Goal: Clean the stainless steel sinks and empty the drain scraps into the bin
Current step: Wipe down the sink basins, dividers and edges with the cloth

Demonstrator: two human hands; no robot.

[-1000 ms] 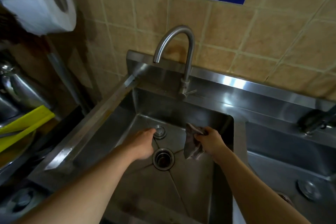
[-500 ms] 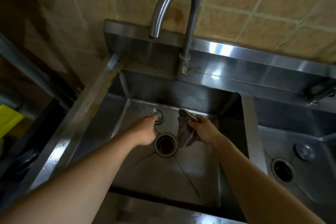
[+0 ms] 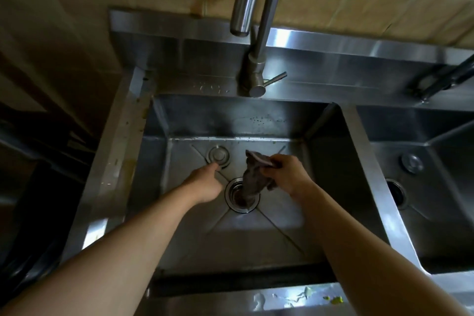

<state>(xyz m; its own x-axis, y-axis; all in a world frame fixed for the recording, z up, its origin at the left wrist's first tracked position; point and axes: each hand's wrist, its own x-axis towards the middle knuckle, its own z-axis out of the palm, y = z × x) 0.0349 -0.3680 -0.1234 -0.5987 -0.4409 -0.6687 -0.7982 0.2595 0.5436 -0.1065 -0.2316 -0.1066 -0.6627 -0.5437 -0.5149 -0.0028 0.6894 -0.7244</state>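
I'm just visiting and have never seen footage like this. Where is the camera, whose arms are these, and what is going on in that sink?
There is no machine here: a person wears a camera on the head, looking down at their own arms. Below is a steel sink under a faucet. The right hand grips a grey cloth that hangs over the round drain. The left hand reaches a fingertip to a small round metal cap on the sink floor. A second basin lies to the right, and yellowish scraps sit on the front rim.
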